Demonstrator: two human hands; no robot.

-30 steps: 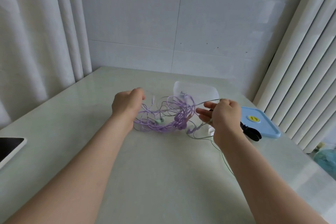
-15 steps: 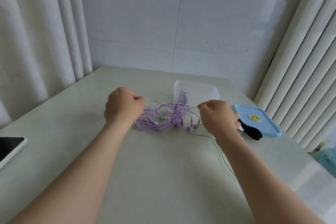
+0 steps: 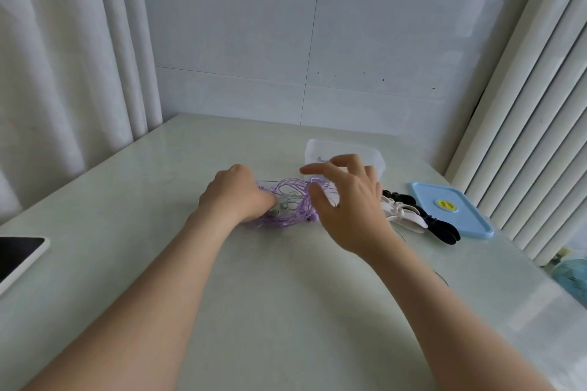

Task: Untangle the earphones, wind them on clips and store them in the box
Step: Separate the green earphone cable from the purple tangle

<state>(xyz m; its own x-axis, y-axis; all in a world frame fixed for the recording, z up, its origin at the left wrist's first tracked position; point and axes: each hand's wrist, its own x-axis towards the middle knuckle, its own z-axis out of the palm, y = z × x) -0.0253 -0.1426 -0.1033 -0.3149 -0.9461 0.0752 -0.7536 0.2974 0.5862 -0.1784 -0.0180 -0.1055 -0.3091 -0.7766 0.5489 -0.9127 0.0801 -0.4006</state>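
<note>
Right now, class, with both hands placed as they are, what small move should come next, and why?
Probably lower the right hand and pinch one loose purple strand. It hovers open over the earphones, a knotted heap whose other side the left hand holds.

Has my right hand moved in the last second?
Yes. The right hand has shifted left, away from the blue lid, and now spreads open over the earphones.
</note>
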